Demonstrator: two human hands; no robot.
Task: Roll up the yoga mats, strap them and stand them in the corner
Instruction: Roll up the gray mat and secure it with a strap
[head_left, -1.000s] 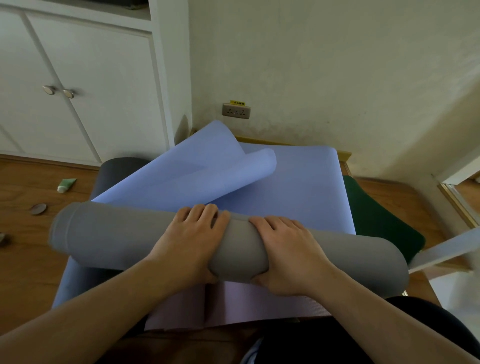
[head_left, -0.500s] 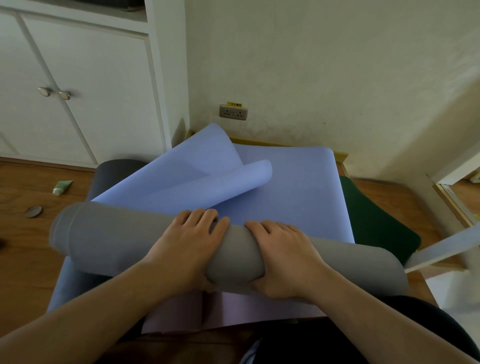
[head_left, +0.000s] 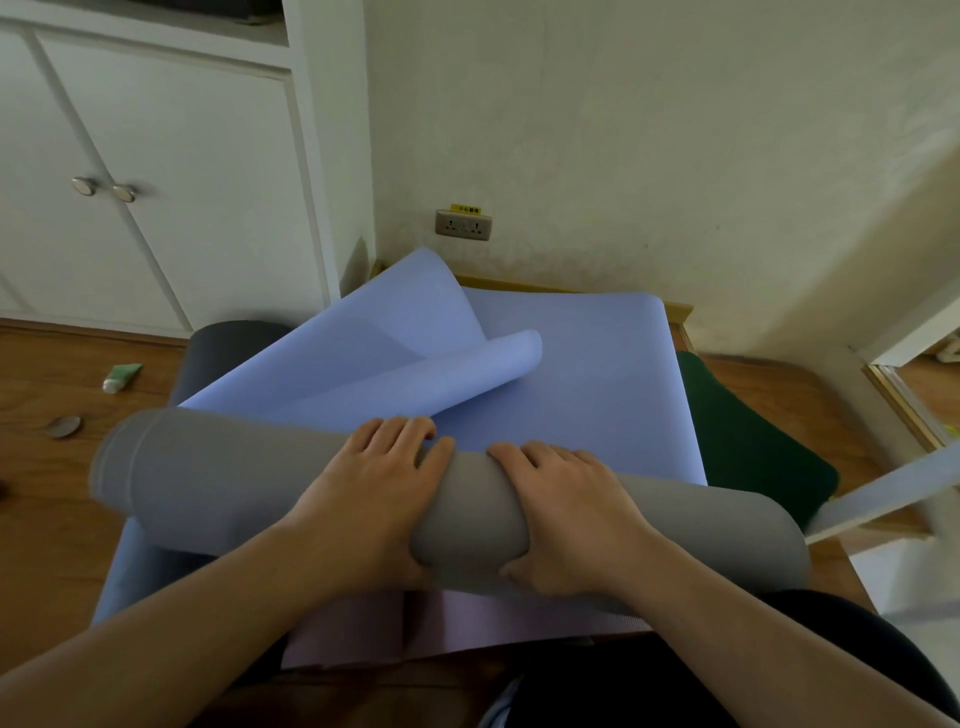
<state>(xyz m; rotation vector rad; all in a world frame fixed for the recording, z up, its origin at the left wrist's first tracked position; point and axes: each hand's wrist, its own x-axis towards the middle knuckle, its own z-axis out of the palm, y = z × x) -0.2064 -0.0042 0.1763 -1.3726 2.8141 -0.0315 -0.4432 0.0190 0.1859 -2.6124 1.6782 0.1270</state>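
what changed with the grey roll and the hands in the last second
Hardly anything: the grey roll may have crept slightly forward over the blue mat. The left hand and right hand keep their grip at its middle; the blue mat's curled flap is unchanged.

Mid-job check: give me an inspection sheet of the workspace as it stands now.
Surface: wooden floor, mats spread on it.
Job's things: grey roll lying crosswise over blue mat, whose far end curls up; pink mat beneath; green mat at right; dark mat at far left. No strap seen.
Clutter: green tube and round disc on floor.
Hands: left hand and right hand grip the roll's middle.
Cables: nothing seen.
Surroundings: white cabinet, wall socket.
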